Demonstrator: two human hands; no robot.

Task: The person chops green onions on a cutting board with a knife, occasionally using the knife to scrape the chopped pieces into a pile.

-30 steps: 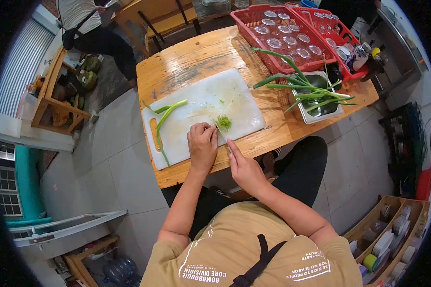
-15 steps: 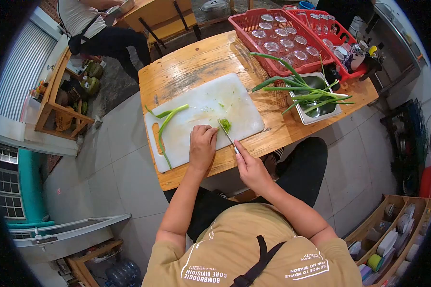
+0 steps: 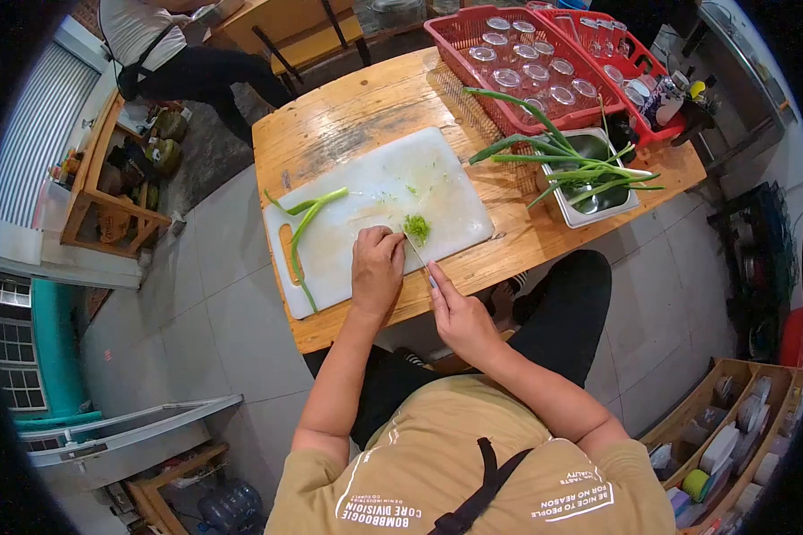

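My right hand (image 3: 462, 323) grips the handle of a knife (image 3: 416, 251), its blade slanting up and left over the white cutting board (image 3: 384, 187). Close beside the blade, my left hand (image 3: 376, 269) rests on the board with fingers curled and pressed together; what they hold is hidden. A small heap of finely chopped spring onion (image 3: 417, 228) lies just right of the blade tip. Over the board's left end, near its handle slot, lies a bent length of spring onion (image 3: 305, 225). Small green bits are scattered towards the board's far side.
Right of the board, a metal container (image 3: 600, 210) holds long spring onions (image 3: 569, 160). Behind it, a red basket (image 3: 473, 67) carries several upturned glasses. Another red basket (image 3: 629, 62) with glasses and utensils stands farther right. A person (image 3: 165, 49) works beyond the wooden table (image 3: 308, 125).
The knife and my right hand have shifted slightly left and towards me, the blade coming nearer my left fingers. My left hand has hardly moved. The view has tilted a little.
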